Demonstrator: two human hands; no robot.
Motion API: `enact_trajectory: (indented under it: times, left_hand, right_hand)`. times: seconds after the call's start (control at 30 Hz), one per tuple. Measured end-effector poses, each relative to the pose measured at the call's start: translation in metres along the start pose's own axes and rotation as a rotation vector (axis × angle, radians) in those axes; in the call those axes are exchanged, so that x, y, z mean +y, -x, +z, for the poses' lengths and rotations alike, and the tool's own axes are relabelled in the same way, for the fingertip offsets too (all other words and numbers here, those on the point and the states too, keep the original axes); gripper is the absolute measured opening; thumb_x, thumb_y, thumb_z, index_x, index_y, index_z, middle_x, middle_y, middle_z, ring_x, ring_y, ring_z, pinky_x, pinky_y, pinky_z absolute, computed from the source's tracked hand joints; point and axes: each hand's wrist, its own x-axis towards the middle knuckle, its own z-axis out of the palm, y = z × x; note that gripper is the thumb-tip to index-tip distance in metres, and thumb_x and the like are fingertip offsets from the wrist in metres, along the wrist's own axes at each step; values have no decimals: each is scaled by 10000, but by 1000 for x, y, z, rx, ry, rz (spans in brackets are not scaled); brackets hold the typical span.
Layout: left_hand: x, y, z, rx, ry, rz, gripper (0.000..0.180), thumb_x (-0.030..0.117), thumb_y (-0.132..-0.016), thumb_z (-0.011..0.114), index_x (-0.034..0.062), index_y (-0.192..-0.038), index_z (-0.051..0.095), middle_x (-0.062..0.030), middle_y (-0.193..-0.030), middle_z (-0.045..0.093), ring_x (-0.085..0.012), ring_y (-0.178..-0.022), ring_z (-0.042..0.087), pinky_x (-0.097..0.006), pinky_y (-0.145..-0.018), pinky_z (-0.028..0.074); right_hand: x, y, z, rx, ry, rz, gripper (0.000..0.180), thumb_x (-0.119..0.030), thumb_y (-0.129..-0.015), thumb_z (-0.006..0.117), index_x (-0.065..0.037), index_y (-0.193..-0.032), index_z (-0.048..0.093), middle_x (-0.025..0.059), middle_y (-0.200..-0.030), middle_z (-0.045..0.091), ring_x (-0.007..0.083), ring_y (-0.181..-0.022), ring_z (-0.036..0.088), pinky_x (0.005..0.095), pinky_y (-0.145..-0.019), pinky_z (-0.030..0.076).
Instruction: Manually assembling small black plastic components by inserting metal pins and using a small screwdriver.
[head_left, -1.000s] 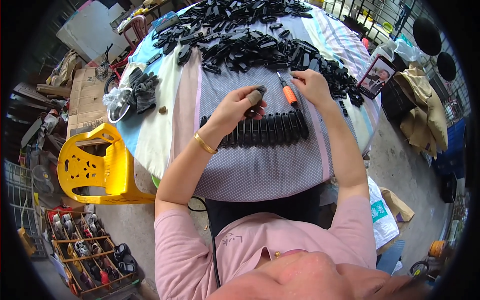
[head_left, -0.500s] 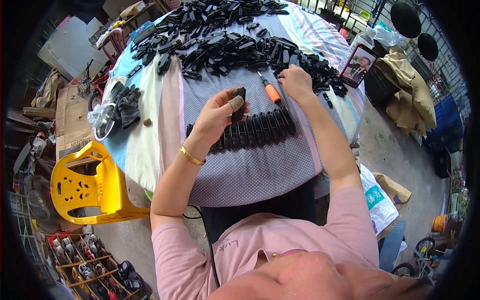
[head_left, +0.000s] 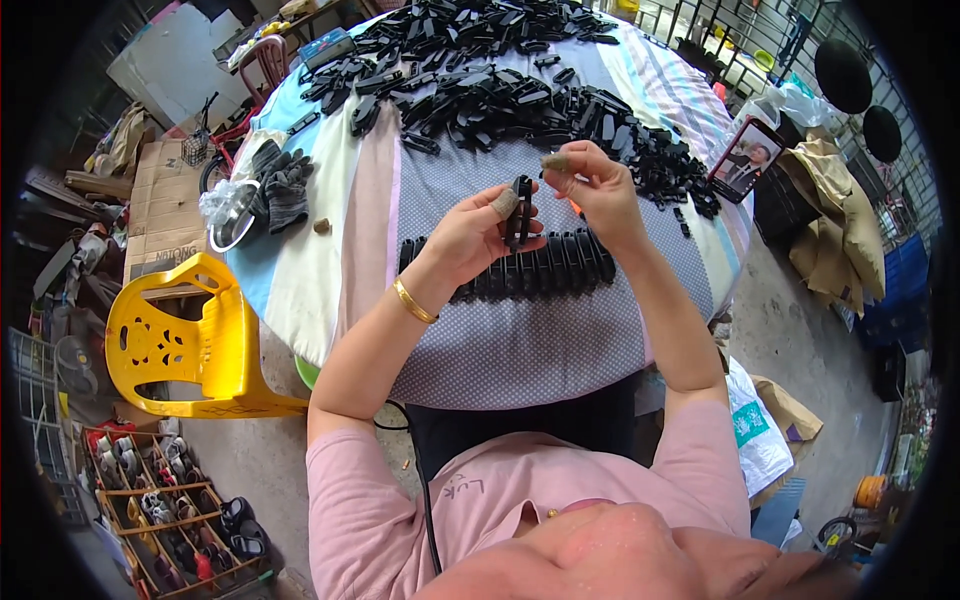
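Note:
My left hand (head_left: 472, 232) grips a long black plastic piece (head_left: 519, 212) with a slot-like opening, held upright above the table. Tape wraps that thumb. Close to the piece's upper end, my right hand (head_left: 605, 195) has thumb and taped forefinger pinched together; whatever lies between them is too small to make out. Under my hands, similar black pieces stand side by side in a neat row (head_left: 550, 268). A bit of the orange handle of a screwdriver (head_left: 577, 209) shows beside my right hand, the rest hidden.
Heaped black pieces (head_left: 480, 105) cover the table's far side, with smaller black parts (head_left: 660, 170) at right. A phone (head_left: 745, 160) stands propped at the right edge. Grey gloves (head_left: 280, 185) and a bowl (head_left: 232, 225) lie left. A yellow chair (head_left: 225, 345) stands at left.
My right hand has come back from the heap of small parts toward the black piece, its fingers now pinched. The left hand has turned the piece so its opening shows.

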Motion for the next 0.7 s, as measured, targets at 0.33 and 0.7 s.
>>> enact_trajectory:
  times: [0.33,0.7]
  left_hand:
    - [-3,1,4,8,-40,77,299,181,-918,478,3,-1158,472,-106,-946,600,-250,-841,626,-399,-803,527]
    - [-7,2,7,129,-185,187,283,138,-890,531,5,-1139,512,-92,-986,604,-178,-852,623,-328,-757,545]
  right_hand:
    - [-9,8,16,71,452,-376,121,-73,-761,660,5,-853,651,92,-722,622,163,-624,611,252,-565,476]
    - [-15,14,17,6,900,-728,115,-94,-735,628,-13,-802,581,104,-747,612,271,-649,591,348,-585,472]
